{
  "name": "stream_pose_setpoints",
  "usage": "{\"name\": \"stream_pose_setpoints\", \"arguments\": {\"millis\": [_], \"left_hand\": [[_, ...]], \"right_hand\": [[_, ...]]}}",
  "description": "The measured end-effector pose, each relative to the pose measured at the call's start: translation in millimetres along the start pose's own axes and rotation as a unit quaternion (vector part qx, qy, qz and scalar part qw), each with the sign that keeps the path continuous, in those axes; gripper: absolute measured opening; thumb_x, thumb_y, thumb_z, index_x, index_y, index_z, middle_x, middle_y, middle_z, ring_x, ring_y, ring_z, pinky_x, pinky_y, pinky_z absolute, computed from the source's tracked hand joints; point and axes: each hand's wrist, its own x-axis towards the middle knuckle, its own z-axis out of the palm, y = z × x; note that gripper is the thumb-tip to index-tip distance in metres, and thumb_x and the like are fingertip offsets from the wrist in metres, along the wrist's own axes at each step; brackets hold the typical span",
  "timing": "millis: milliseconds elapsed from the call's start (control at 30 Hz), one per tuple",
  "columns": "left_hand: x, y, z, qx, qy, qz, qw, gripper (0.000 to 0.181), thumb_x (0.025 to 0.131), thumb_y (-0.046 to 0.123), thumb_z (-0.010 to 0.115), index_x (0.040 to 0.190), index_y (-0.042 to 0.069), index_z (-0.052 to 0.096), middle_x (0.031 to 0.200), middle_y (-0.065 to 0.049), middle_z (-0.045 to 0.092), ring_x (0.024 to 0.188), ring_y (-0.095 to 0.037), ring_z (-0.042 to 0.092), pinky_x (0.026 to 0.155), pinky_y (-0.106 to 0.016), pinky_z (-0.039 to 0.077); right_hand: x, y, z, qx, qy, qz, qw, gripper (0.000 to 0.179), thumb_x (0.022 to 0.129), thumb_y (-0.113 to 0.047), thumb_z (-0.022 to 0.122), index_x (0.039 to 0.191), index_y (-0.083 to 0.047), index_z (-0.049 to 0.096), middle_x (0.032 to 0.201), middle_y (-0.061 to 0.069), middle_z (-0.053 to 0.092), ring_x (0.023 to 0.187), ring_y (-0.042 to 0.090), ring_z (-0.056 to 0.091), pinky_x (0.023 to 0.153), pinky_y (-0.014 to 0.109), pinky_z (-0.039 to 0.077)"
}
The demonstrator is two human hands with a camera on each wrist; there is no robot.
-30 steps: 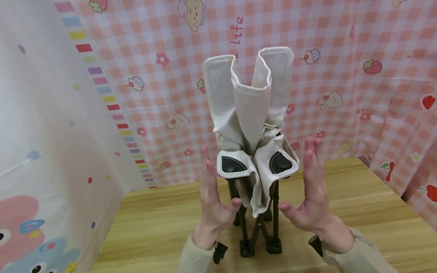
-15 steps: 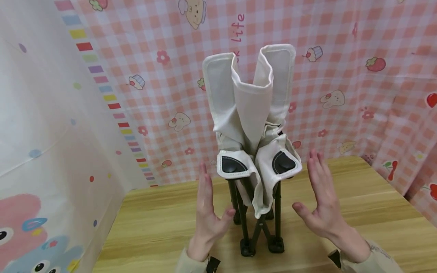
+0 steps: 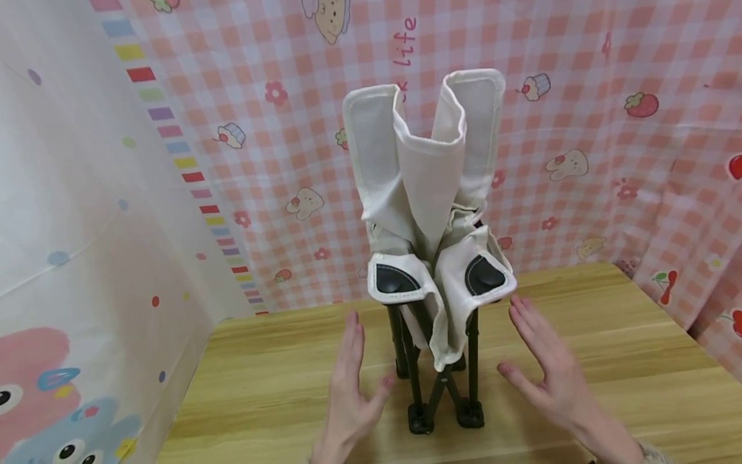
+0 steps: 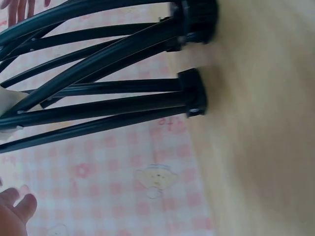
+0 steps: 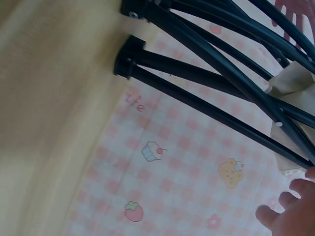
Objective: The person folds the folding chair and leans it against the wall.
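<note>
Empty and straight-fingered, left hand (image 3: 350, 399) and right hand (image 3: 553, 374) flank the folding camp chair (image 3: 455, 270) — light-looking from here, its fabric (image 3: 431, 183) floppy, its stiff legs (image 3: 473, 361) likely the surest hold.

The left hand (image 3: 352, 393) and the right hand (image 3: 547, 370) are raised off the table (image 3: 261, 386), well apart, palms turned toward each other and holding nothing. The left hand's fingers are straight and close together, pointing to the table's far edge, its thumb spread toward the right hand; the left wrist (image 3: 333, 444) lies at the bottom of the head view. The right hand's fingers are straight too, slanting toward the far left corner, and its thumb stands apart from them, pointing at the left edge. The right forearm (image 3: 614, 438) slants toward the table's near right side, with a pale sleeve cuff (image 3: 654, 454) just showing.
</note>
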Motion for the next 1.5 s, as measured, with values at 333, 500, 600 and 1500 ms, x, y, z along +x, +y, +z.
{"name": "stream_pose_setpoints", "arguments": {"millis": [333,500,600,1500], "left_hand": [[-28.2,0.4,-7.5,0.041,-0.046,-0.013,0.9980,0.053,0.100,0.035,0.072,0.142,0.003,0.064,0.147,-0.019,0.065,0.142,-0.024,0.061,0.128,-0.018,0.036],[-32.5,3.7,-7.8,0.078,-0.087,0.012,0.9931,0.042,0.100,0.034,0.073,0.133,0.008,0.072,0.137,-0.014,0.073,0.118,-0.033,0.075,0.116,-0.023,0.052],[-34.8,5.4,-7.7,0.086,-0.117,0.006,0.9894,0.042,0.101,0.039,0.069,0.131,0.010,0.073,0.137,-0.012,0.074,0.118,-0.031,0.075,0.108,-0.029,0.059],[-44.2,5.8,-5.8,0.056,-0.320,-0.044,0.9447,0.029,0.086,0.025,0.086,0.114,0.022,0.080,0.122,0.004,0.079,0.109,-0.013,0.076,0.094,-0.028,0.065]], "right_hand": [[-18.9,-4.6,5.2,0.018,-0.023,0.007,0.9995,0.061,0.105,-0.049,0.060,0.132,0.004,0.070,0.148,0.009,0.066,0.148,0.003,0.051,0.127,0.015,0.036],[-27.1,-7.1,6.7,0.005,-0.060,0.026,0.9978,0.056,0.104,-0.051,0.059,0.130,-0.004,0.073,0.140,0.005,0.072,0.143,-0.009,0.049,0.122,0.007,0.036],[-30.7,-7.2,8.5,-0.010,-0.076,0.023,0.9968,0.055,0.105,-0.053,0.057,0.127,-0.006,0.075,0.132,0.008,0.075,0.140,-0.011,0.050,0.121,0.004,0.034],[-38.4,-12.9,5.9,-0.095,-0.225,-0.010,0.9696,0.033,0.068,-0.020,0.095,0.099,-0.024,0.083,0.100,-0.006,0.082,0.087,0.014,0.078,0.074,0.029,0.066]]}}
